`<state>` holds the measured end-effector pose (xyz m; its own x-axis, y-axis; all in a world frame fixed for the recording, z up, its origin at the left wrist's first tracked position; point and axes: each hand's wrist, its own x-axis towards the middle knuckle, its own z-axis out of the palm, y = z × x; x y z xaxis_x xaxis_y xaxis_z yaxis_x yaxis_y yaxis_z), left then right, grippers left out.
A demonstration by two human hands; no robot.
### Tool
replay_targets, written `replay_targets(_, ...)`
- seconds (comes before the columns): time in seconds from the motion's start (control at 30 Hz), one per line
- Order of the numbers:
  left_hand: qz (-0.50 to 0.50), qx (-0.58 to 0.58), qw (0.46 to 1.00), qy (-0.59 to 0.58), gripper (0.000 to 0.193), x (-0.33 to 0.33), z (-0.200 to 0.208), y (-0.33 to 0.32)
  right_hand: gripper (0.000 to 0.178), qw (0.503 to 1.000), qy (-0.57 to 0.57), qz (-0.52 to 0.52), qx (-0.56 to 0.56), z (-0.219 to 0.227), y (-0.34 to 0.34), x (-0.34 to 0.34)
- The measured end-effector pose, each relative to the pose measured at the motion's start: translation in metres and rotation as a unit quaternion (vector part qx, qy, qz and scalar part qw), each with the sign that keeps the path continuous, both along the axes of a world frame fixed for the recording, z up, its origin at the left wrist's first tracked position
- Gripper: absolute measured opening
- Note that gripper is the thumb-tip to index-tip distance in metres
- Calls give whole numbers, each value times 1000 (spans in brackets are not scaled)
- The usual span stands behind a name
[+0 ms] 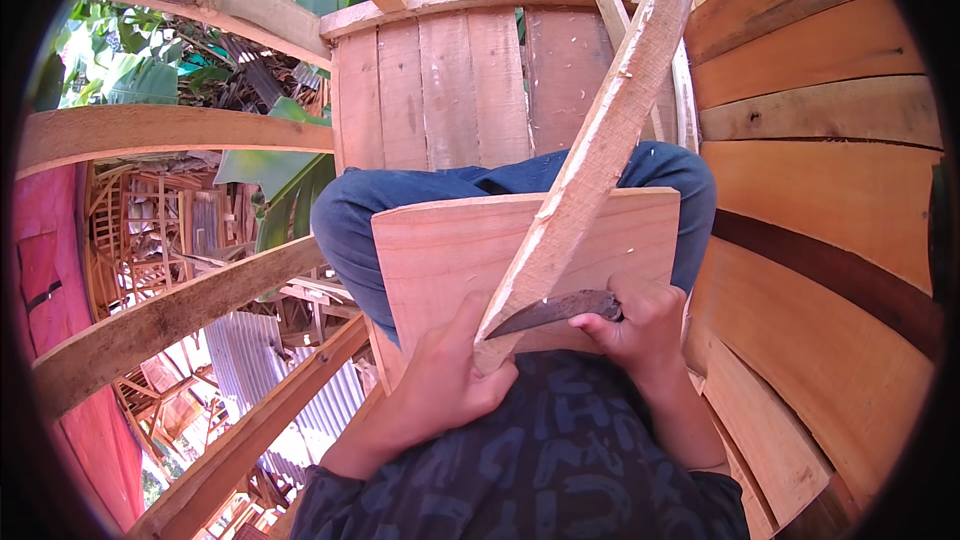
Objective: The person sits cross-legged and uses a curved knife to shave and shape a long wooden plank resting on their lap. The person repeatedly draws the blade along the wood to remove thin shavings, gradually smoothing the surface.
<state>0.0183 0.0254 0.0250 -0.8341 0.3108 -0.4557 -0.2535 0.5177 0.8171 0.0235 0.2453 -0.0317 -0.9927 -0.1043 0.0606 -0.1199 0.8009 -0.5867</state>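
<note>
A long wooden batten (pixel 600 145), slanting away rightward, is gripped at its near end by the left hand (pixel 450 362); from the right, a dark knife (pixel 556 311) is held across that end by the right hand (pixel 643 328), seemingly in contact.

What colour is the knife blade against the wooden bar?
Dark grey: the knife blade shows best in the head view.

Blue-grey block letters (pixel 550 423) across the dark shirt (pixel 530 460), wording partly unclear.
</note>
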Motion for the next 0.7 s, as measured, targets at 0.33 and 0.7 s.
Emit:
replay_targets(0.33,33,-18,998,-46,41,-1,7,-3,68,999,45,11,21,-2,1,-15)
replay_targets(0.7,23,20,1000,2,49,1,0,-11,70,996,87,11,32,-7,-3,-21)
